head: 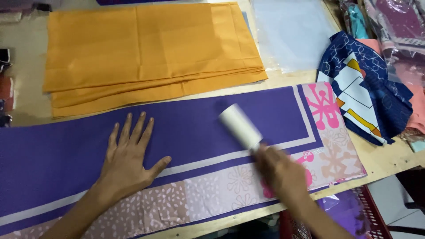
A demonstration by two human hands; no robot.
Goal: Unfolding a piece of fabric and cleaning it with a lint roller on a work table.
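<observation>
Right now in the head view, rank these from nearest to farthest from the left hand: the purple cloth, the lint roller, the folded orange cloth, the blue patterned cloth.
1. Purple cloth: directly under the left hand, which lies flat on it.
2. Lint roller: to the right, held by the right hand.
3. Orange cloth: across the table, beyond the purple cloth.
4. Blue patterned cloth: far right.

Purple cloth: solid purple, white stripe, pink-and-beige floral border.
Lint roller: white, upon the purple cloth.
Folded fabric: plain orange, beyond the purple cloth.
Bundled fabric: navy, white geometric print, yellow accents, right of the purple cloth.
</observation>
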